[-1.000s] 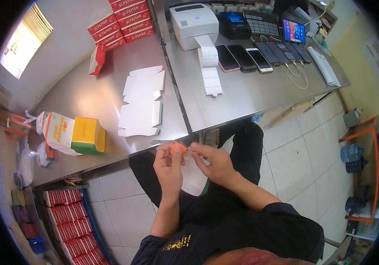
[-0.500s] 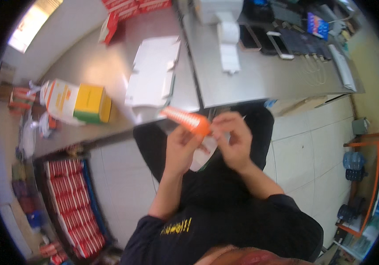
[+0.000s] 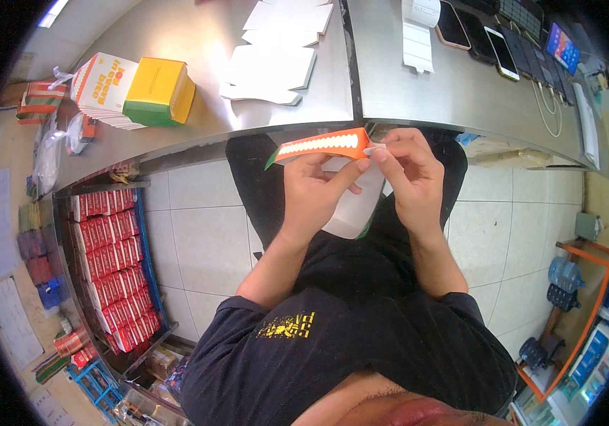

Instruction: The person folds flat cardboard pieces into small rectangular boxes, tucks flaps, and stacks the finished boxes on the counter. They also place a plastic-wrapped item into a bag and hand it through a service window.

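Note:
An orange paperboard carton (image 3: 322, 144) with a white scalloped stripe is held over my lap. Its white inner panel (image 3: 352, 213) hangs below, between my hands, with green at the edges. My left hand (image 3: 313, 192) is closed around the carton's left and middle part, thumb toward the orange face's right end. At that end, my right hand (image 3: 412, 177) pinches a small white flap between thumb and fingers. Flat white carton blanks (image 3: 269, 74) lie stacked on the metal table beyond. Left of them sits a bundle of folded cartons (image 3: 109, 85) against a yellow-and-green box (image 3: 156, 89).
Phones (image 3: 501, 53) with cables and a strip of white labels (image 3: 418, 46) lie on the right table (image 3: 460, 99). A crate of red-and-white boxes (image 3: 114, 273) stands below at left. An orange-framed rack (image 3: 580, 312) is at right.
The carton has turned from a downward slant to nearly level, its right end now raised. My right fingers have closed onto its end flap. The whole view has shifted, placing the tables higher.

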Tool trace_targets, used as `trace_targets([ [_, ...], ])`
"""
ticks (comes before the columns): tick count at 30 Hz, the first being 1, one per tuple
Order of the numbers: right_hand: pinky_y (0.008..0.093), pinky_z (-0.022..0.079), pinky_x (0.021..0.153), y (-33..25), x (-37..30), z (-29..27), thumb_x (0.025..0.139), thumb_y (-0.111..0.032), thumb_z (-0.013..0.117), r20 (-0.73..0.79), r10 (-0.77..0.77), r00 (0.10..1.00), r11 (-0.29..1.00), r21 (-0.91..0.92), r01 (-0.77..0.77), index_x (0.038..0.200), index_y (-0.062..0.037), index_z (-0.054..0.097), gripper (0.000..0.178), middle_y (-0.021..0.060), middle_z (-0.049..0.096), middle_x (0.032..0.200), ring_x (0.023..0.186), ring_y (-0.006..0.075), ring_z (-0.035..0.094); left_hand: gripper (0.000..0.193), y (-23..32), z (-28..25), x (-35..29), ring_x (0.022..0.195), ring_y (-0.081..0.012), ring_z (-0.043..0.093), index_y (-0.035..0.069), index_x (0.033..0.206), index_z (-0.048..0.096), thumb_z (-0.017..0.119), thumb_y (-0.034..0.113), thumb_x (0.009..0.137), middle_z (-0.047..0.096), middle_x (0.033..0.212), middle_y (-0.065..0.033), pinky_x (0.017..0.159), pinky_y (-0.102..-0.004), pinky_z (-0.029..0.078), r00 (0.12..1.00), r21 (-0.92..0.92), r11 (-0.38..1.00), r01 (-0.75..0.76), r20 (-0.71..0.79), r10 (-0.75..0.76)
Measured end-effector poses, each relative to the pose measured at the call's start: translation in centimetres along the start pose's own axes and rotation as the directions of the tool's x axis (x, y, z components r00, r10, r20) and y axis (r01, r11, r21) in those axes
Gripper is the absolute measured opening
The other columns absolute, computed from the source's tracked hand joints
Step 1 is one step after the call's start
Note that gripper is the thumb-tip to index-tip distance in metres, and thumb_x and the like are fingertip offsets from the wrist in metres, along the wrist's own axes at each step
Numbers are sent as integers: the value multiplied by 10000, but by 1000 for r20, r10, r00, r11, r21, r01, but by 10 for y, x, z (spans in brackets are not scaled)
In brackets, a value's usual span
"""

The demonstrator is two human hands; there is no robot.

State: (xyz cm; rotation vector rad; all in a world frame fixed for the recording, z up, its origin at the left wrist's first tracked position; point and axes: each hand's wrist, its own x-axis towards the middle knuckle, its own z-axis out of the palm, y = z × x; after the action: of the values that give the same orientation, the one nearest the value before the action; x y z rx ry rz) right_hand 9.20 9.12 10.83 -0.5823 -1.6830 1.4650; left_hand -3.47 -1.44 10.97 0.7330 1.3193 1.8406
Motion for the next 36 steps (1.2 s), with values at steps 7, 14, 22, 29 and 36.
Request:
trace_targets([
  [7, 293, 512, 781, -19, 8, 5, 861, -106, 815, 54, -111, 992, 942, -312, 123, 923, -48, 797, 88, 87, 675, 998, 889, 171, 664, 188, -9, -5, -2, 816, -145, 727, -66, 1076, 742, 778, -33, 895, 759, 1010, -106, 704, -256, 628, 996, 78, 995, -62, -63, 67],
  [14, 299, 540, 803, -15, 3, 5, 856, -70, 809, 98, -118, 988, 921, -362, 146, 933, -17, 789, 96, 109, 723, 1047, 903, 190, 714, 112, -31, -13, -11, 897, -205, 740, -74, 1039, 704, 727, -41, 934, 747, 1044, -153, 827, -342, 644, 995, -137, 988, -75, -72, 66],
  [22, 296, 555, 810, -13, -3, 12, 862, -51, 805, 77, -94, 993, 931, -345, 115, 979, 7, 790, 132, 125, 765, 1058, 929, 201, 736, 137, -27, -16, -6, 949, -212, 734, -105, 1090, 689, 675, -42, 969, 730, 1063, -159, 876, -343, 638, 989, -76, 992, -103, -110, 95],
  [29, 331, 593, 813, 2, -9, 18, 851, -122, 839, 37, -152, 988, 880, -451, 152, 974, -25, 801, 161, 120, 776, 1036, 929, 232, 761, 157, -26, -12, -4, 893, -171, 738, -79, 1107, 701, 691, -30, 959, 744, 1073, -136, 769, -293, 636, 970, 329, 925, -192, -78, 229],
  [36, 327, 603, 781, 23, -11, 24, 868, -81, 815, -40, -252, 967, 861, -466, 205, 990, -14, 748, 154, 142, 778, 1054, 928, 253, 773, 165, -34, -14, 0, 940, -158, 726, -73, 1137, 690, 668, -7, 988, 743, 1063, -114, 802, -289, 615, 992, 309, 947, -83, -70, 109],
])
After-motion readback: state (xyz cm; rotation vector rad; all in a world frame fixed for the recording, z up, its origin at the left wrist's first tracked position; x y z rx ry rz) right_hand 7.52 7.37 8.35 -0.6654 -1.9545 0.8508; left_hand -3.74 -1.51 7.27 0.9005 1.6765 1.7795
